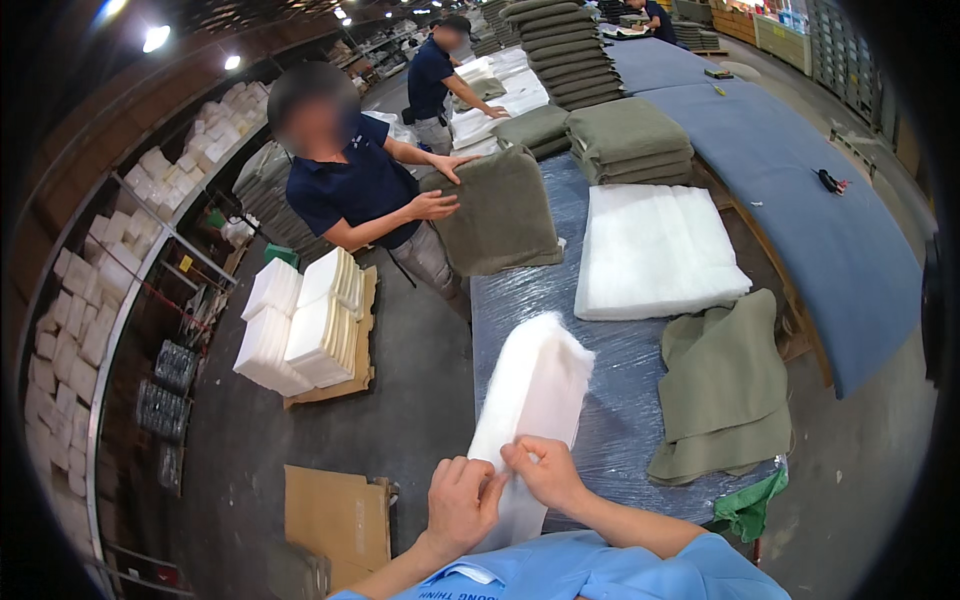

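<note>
A folded piece of white fluffy batting (525,375) lies lengthwise on the table in front of me, its near end close to my body. My left hand (463,503) pinches its near edge with curled fingers. Beside it, my right hand (543,472) grips the same edge between thumb and fingers. The two hands almost touch. Whether anything lies inside the fold, I cannot tell. To the right rest loose olive-green fabric covers (725,385), and behind them sits a stack of white batting sheets (655,250).
The table (620,375) is wrapped in clear plastic film. Across it, a co-worker (365,185) holds a green covered cushion (495,215). Green cushions (630,140) are piled farther back. White foam blocks (305,320) stand on the floor at left, near a cardboard sheet (337,525). A blue-topped table (790,170) runs along the right.
</note>
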`<state>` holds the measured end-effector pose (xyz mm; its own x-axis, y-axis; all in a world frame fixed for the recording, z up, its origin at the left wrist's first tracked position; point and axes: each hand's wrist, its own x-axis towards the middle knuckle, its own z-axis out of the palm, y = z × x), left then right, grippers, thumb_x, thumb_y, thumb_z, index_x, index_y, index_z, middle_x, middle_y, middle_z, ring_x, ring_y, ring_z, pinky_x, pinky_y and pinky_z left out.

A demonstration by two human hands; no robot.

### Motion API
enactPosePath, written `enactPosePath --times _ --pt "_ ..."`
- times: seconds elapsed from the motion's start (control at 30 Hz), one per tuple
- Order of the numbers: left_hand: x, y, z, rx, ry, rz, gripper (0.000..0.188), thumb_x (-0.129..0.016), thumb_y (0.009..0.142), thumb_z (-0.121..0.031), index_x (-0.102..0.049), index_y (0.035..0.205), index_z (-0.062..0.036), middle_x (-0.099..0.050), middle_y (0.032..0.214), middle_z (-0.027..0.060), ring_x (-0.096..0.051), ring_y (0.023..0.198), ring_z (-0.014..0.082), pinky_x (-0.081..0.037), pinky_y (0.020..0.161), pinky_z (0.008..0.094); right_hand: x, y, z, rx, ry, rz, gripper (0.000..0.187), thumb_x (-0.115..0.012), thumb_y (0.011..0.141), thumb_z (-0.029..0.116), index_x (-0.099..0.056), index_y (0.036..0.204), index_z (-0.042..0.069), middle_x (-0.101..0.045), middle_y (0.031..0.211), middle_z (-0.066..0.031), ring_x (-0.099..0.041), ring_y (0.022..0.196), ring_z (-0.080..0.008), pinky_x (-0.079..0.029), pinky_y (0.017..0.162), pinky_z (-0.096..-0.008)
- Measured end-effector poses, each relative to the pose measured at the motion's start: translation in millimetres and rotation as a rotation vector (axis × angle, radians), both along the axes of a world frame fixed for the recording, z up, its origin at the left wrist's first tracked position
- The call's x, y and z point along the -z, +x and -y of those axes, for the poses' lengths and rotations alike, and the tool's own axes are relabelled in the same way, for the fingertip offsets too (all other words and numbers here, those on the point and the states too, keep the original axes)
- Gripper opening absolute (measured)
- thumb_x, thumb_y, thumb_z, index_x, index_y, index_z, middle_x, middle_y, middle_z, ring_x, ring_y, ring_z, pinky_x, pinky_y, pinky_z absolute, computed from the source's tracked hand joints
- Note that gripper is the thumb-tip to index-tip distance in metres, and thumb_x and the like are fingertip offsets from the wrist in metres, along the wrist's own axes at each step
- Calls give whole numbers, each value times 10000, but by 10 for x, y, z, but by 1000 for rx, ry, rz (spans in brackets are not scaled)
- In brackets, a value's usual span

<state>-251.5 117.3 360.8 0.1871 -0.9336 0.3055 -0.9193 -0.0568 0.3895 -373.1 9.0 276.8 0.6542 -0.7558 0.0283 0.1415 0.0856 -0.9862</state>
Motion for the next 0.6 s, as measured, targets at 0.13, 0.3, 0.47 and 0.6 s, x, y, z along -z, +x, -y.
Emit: enactPosePath --times 0.13,0.3,0.47,0.6 --pt "92 4 9 40 -134 -38 142 -784 885 -58 -643 874 -56 -601 758 94 -550 695 300 -427 630 422 159 60 70 32 90 68 589 -596 1086 456 -561 690 22 -521 643 19 -452 662 -79 -393 596 -300" --pt "82 -33 1 45 -165 -61 141 -786 886 -45 -647 866 -54 -597 737 99 -552 664 301 -426 602 421 218 112 32 29 230 60 560 -536 1120 418 -567 713 36 -526 680 33 -477 684 -75 -420 621 -292" --pt "118 67 120 131 -259 6 138 -791 880 -40 -655 869 -55 -595 733 99 -553 658 303 -426 600 426 379 196 134 -13 175 199 453 -494 1142 341 -608 823 40 -575 788 16 -516 766 -77 -453 707 -275" --pt "156 22 104 116 -162 -1 137 -810 852 -35 -675 855 -54 -592 733 91 -553 662 297 -428 596 420 291 95 159 -39 319 186 400 -514 1127 299 -616 843 37 -603 792 0 -536 772 -84 -466 727 -273"
